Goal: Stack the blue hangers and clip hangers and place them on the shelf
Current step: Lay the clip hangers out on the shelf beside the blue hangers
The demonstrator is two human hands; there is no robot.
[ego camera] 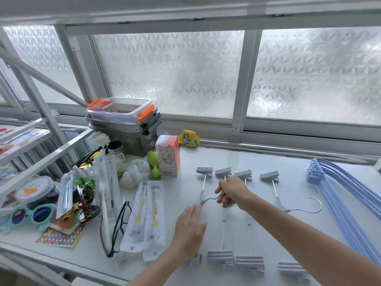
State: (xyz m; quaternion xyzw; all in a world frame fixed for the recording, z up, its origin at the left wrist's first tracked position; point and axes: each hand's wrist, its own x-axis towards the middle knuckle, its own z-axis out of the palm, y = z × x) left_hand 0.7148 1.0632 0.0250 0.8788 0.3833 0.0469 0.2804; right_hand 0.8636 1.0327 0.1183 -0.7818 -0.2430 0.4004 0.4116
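Several grey clip hangers lie side by side on the white table, their clips at the far end and more clips at the near edge. My right hand pinches the metal hook of the leftmost clip hanger. My left hand rests flat and open over that hanger's bar, hiding its near part. A further clip hanger lies apart to the right, hook pointing right. A pile of blue hangers lies along the table's right side.
Left of the hangers lie two toothbrush packs, black glasses, sunglasses, bottles and toys. Stacked plastic boxes and a small carton stand by the window. A white shelf frame rises at the far left.
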